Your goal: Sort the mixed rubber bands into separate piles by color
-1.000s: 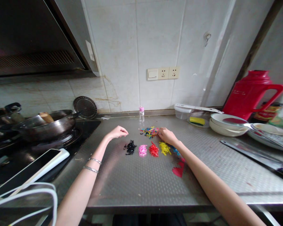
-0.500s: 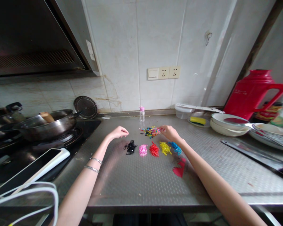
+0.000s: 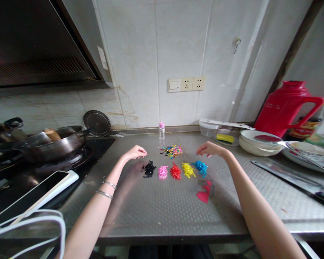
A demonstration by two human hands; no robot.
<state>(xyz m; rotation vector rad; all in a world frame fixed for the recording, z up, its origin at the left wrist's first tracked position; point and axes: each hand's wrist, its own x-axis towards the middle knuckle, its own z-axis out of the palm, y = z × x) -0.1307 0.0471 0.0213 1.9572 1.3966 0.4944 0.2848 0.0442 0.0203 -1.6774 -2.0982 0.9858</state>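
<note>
A mixed heap of small coloured bands (image 3: 172,151) lies on the steel counter (image 3: 164,205). In front of it stand sorted piles in a row: black (image 3: 148,168), pink (image 3: 163,172), red (image 3: 175,171), yellow (image 3: 188,169) and blue (image 3: 201,167). My left hand (image 3: 135,152) hovers left of the mixed heap with its fingers curled together in a pinch; I cannot make out anything in it. My right hand (image 3: 210,148) hangs just above the blue pile, right of the mixed heap, fingers curled downward in a loose pinch.
A small bottle with a pink cap (image 3: 161,131) stands by the wall. A wok (image 3: 47,144) sits on the stove at left, with a phone (image 3: 35,196) and white cable near the front. Bowls (image 3: 259,141), a sponge (image 3: 225,138), a knife (image 3: 291,178) and a red thermos (image 3: 286,107) crowd the right.
My right hand has left the mixed heap and moved right, to above the blue pile, uncovering that pile. The left hand has stayed in place.
</note>
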